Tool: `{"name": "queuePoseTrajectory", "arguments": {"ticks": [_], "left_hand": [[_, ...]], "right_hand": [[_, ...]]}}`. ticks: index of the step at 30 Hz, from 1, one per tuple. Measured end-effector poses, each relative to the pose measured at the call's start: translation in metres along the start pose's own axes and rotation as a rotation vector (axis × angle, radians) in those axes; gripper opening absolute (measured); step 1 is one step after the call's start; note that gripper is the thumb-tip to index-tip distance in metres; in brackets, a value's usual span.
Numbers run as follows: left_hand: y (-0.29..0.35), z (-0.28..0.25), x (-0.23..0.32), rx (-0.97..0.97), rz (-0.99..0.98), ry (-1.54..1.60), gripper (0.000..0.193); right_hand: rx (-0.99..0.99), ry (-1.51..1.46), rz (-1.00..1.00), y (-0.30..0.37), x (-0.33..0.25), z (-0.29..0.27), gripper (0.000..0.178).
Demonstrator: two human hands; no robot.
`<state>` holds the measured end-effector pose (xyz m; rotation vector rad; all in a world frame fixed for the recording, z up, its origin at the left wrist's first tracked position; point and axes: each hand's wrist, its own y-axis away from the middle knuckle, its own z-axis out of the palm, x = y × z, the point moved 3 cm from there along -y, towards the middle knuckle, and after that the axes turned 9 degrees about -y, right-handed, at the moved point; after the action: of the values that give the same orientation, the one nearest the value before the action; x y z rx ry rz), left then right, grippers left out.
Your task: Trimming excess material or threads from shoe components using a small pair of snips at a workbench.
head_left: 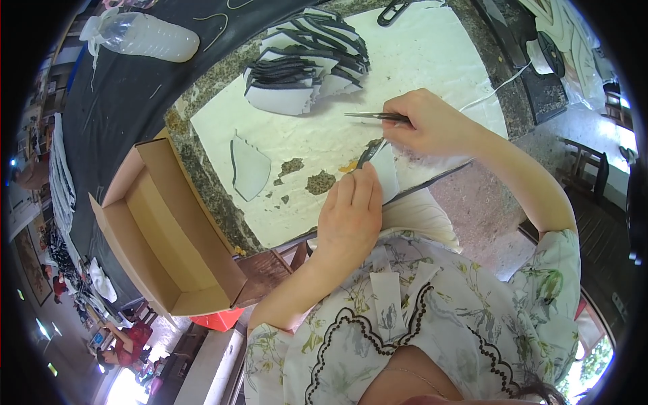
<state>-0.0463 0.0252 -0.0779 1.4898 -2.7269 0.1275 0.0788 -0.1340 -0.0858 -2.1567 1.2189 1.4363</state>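
Note:
My left hand (352, 212) lies over a white, dark-edged cut piece (386, 174) near the front of the board, its fingers pressed together on the piece's black edge. In my closed right hand (422, 121) is a slim pointed metal tool (368, 115) with a dark handle, its tip toward the left; its exact kind cannot be made out. The fingertips of that hand are at the piece's upper corner. A similar cut piece (250, 169) lies flat at the left. Toward the far side, many more lie in an overlapping stack (307, 61).
A white sheet (418, 54) covers the stone-like board, with worn dark patches in it. An open cardboard box (169, 233) stands at the left. Behind it a clear bottle (142, 35) lies on black cloth. A black clip-like object (391, 12) and a thread spool (545, 55) are farther back.

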Motion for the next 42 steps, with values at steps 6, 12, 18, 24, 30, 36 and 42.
{"name": "queuePoseTrajectory", "arguments": {"ticks": [6, 12, 18, 24, 30, 36, 42], "left_hand": [[-0.004, -0.001, -0.006, -0.073, -0.028, 0.123, 0.073], [-0.02, -0.012, -0.009, -0.12, 0.042, 0.142, 0.062], [-0.024, -0.01, -0.008, -0.18, 0.044, 0.099, 0.076], [-0.038, -0.016, -0.008, -0.272, 0.07, 0.064, 0.079], [-0.027, -0.013, -0.006, -0.298, 0.039, 0.077, 0.076], [-0.012, -0.015, 0.011, -0.101, -0.083, 0.027, 0.057], [0.007, -0.012, 0.005, 0.013, -0.117, 0.129, 0.053]], "right_hand": [[-0.012, 0.033, 0.065, 0.002, -0.002, -0.001, 0.019], [0.056, 0.047, 0.026, 0.011, 0.003, -0.001, 0.019], [0.082, 0.072, 0.029, 0.016, 0.005, 0.003, 0.018], [0.078, 0.25, 0.053, 0.022, 0.002, 0.013, 0.013], [0.518, 0.375, -0.339, 0.046, -0.02, -0.021, 0.015], [0.55, 0.116, 0.377, 0.111, -0.012, 0.04, 0.024], [0.415, 0.14, 0.429, 0.091, -0.019, 0.052, 0.018]]}}
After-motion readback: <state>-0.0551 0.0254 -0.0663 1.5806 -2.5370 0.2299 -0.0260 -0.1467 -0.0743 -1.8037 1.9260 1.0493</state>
